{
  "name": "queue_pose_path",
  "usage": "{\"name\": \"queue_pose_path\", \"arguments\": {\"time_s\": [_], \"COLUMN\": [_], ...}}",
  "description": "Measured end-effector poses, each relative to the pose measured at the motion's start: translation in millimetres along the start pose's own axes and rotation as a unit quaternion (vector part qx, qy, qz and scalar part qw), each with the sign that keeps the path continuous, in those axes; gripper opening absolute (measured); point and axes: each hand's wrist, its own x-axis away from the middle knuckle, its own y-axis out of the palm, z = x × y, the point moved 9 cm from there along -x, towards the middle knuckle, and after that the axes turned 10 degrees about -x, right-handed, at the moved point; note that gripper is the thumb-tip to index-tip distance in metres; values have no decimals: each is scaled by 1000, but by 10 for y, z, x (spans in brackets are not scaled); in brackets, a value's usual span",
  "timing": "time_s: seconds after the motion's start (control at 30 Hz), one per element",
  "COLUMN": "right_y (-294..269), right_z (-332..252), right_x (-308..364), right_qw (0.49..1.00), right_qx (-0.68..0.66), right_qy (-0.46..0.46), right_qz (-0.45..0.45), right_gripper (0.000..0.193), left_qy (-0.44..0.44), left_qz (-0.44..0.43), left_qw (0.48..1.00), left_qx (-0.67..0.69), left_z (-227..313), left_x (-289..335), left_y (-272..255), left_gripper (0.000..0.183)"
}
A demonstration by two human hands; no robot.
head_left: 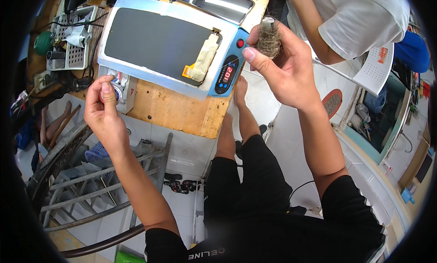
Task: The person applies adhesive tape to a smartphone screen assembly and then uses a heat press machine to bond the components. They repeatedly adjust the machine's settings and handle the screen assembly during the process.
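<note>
My left hand (pixel 107 106) is closed, its thumb and fingers pinched on a small round spool (pixel 119 93) with a white, blue and red face, at the left front corner of the heating plate machine (pixel 157 74). My right hand (pixel 291 65) is raised at the machine's right end, closed around a metal rod (pixel 268 21) wrapped in a tangle of fine, hair-like wire (pixel 268 42). A dark phone screen (pixel 157 44) lies on the machine's plate. Its flex cable (pixel 205 58), partly covered with pale tape, runs along the right edge.
The machine has a red button (pixel 241 43) and a lit display (pixel 227 75) on its blue right end. It stands on a wooden bench (pixel 182 119). White baskets (pixel 79 53) and cables are at the left. A person in a white shirt (pixel 359 22) sits at the far right.
</note>
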Motion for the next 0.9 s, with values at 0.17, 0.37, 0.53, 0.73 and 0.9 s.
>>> {"name": "queue_pose_path", "arguments": {"time_s": [0.17, 0.37, 0.53, 0.73, 0.9], "right_y": [-376, -836, -655, 63, 104], "right_z": [-46, -130, -89, 3, -11], "right_x": [-157, -274, -211, -47, -72], "right_qw": [999, 992, 996, 1000, 999], "right_qx": [16, 85, 50, 9, 0], "right_qy": [-24, -32, -14, 2, -34], "right_qz": [32, 82, 79, 1, -15], "right_gripper": [26, 24, 27, 23, 23], "left_qy": [5, 46, 114, 14, 24], "left_qz": [-87, -153, -70, 34, 7], "left_qw": [996, 987, 987, 998, 998], "left_qx": [26, 13, -92, -51, -52], "left_z": [166, 511, 557, 69, -24], "left_x": [179, 431, 296, -172, -178], "left_y": [253, 521, 359, -97, -92], "left_gripper": [19, 15, 14, 18, 21]}}
